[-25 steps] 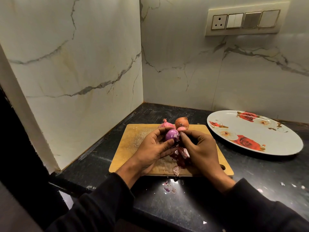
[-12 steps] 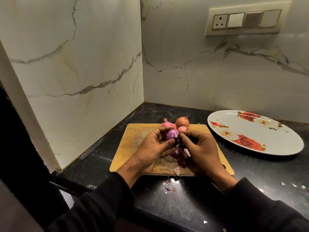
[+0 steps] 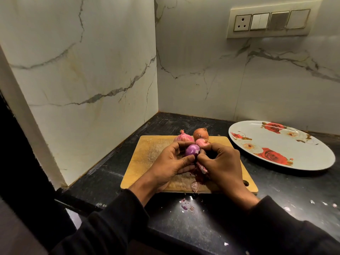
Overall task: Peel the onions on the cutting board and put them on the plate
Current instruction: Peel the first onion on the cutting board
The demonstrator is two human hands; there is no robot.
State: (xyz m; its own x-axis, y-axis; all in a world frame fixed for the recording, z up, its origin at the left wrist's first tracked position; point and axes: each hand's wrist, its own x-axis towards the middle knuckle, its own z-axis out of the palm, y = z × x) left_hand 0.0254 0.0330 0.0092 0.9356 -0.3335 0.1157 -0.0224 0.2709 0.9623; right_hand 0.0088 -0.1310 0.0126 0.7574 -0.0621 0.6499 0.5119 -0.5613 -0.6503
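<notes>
A shiny purple onion [image 3: 192,150], partly peeled, sits between both hands above the wooden cutting board [image 3: 149,153]. My left hand [image 3: 170,165] cups it from the left with thumb and fingers around it. My right hand [image 3: 221,165] pinches at its right side, with red skin [image 3: 201,171] hanging below the fingers. Three unpeeled onions rest at the board's far edge: a pink onion [image 3: 183,138], an orange-brown onion [image 3: 201,133] and a small pink onion [image 3: 201,142]. The oval rose-patterned plate [image 3: 281,144] lies to the right with nothing on it.
Bits of onion skin [image 3: 186,207] lie on the black counter [image 3: 276,190] in front of the board, with a peel piece [image 3: 194,185] at the board's near edge. Marble walls close in the left and back. A switch panel [image 3: 270,22] is on the back wall.
My right thumb and fingers have shifted slightly on the onion's right side, and the hanging red skin has been pulled a little lower. The left hand and the other onions stay put.
</notes>
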